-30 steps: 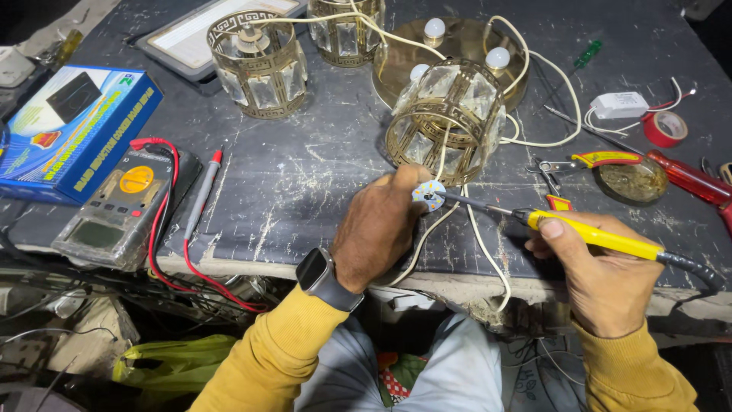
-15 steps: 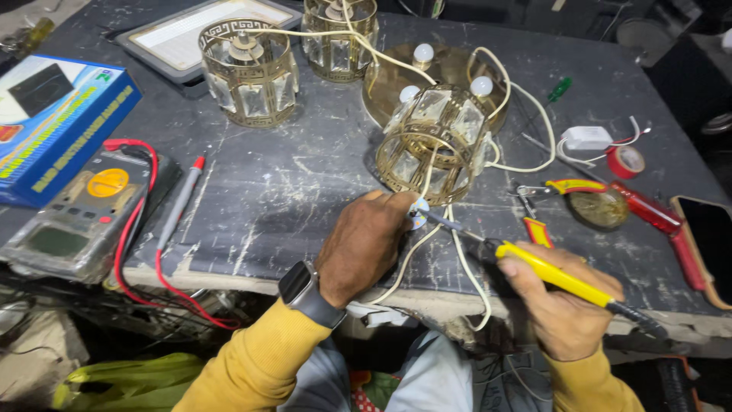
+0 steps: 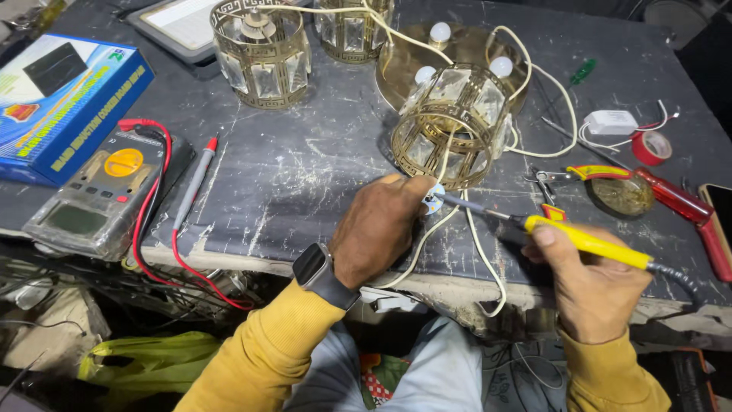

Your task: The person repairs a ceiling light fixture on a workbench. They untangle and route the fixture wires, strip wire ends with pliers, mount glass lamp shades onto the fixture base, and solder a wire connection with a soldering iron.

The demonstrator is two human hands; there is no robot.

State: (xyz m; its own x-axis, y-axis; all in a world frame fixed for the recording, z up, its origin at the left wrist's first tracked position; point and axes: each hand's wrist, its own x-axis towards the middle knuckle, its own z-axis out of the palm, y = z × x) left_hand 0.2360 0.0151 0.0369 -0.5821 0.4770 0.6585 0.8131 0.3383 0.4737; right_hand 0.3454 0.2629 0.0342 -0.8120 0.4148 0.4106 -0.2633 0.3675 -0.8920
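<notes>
My left hand (image 3: 379, 229) pinches a small white round LED part (image 3: 434, 200) on cream wires (image 3: 473, 252) at the front of the dark workbench (image 3: 305, 168). My right hand (image 3: 591, 286) grips a yellow-handled soldering iron (image 3: 583, 243); its metal tip touches the LED part. Just behind stands a tilted gold lamp shade with crystal panels (image 3: 457, 126). A dark smartwatch (image 3: 324, 276) is on my left wrist.
A multimeter (image 3: 99, 191) with red probe leads lies at the left, beside a blue box (image 3: 61, 103). Two more gold shades (image 3: 263, 53) stand at the back. Yellow-red pliers (image 3: 587, 174), a round tin (image 3: 624, 196), red tape (image 3: 650, 147) and a white driver box (image 3: 610, 122) lie right.
The view has shifted slightly. My hands stay close together with the iron's tip held at the LED part; the hold on each is unchanged.
</notes>
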